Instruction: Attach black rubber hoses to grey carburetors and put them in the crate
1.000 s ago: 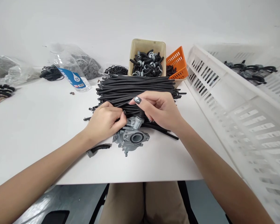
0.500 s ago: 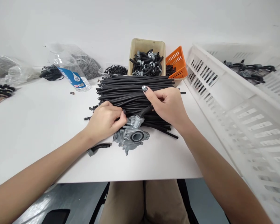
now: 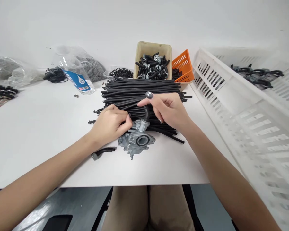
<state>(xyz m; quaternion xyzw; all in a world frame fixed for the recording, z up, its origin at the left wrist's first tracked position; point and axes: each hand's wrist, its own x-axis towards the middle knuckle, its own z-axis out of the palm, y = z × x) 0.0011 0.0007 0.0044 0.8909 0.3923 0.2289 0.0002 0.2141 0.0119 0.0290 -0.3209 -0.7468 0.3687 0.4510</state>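
A grey metal carburettor [image 3: 137, 140] rests on the white table [image 3: 43, 128] in front of a stack of black rubber hoses [image 3: 137, 91]. My left hand [image 3: 109, 124] is closed on the carburettor's left side and steadies it. My right hand [image 3: 167, 109] pinches a short black hose [image 3: 147, 113] that stands up from a nozzle on top of the carburettor. The fingers of both hands hide the joint between hose and nozzle.
A beige bin [image 3: 153, 61] of small black and metal fittings and an orange basket [image 3: 183, 65] stand behind the hoses. A large white slotted crate [image 3: 243, 106] fills the right side. A water bottle [image 3: 73, 77], plastic bags and black rings lie at the left. A loose bent hose piece [image 3: 102, 152] lies near my left wrist.
My right hand drew the short hose out to the right, then swung it back upright over the carburettor's nozzle. My left hand has stayed on the carburettor.
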